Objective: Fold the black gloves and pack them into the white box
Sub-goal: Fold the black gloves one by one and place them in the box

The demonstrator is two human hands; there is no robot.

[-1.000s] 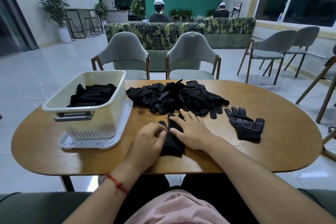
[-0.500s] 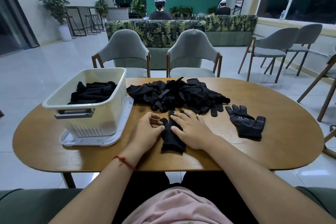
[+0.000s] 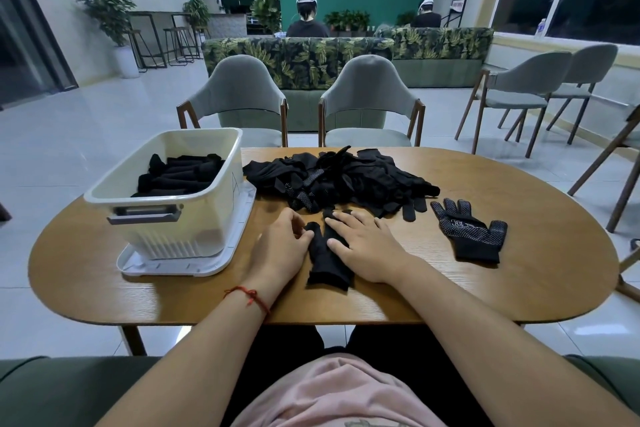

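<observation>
A black glove (image 3: 327, 262) lies lengthwise on the table in front of me, partly folded. My left hand (image 3: 278, 248) is at its left side, its curled fingertips pinching the small flap at the glove's upper left. My right hand (image 3: 369, 246) lies flat with straight fingers and presses down on the glove's right side. The white box (image 3: 207, 218) stands at the left on its lid (image 3: 194, 267), with folded black gloves (image 3: 180, 177) inside. A pile of loose black gloves (image 3: 343, 180) sits just beyond my hands.
One dotted black glove (image 3: 471, 232) lies flat to the right of my right hand. The oval wooden table (image 3: 519, 281) has bare wood at its right and near edges. Two grey chairs (image 3: 242, 97) stand at the far side. More chairs are at the right.
My left hand has slid up along the glove's left edge to its upper flap. My right hand has stayed flat on the glove.
</observation>
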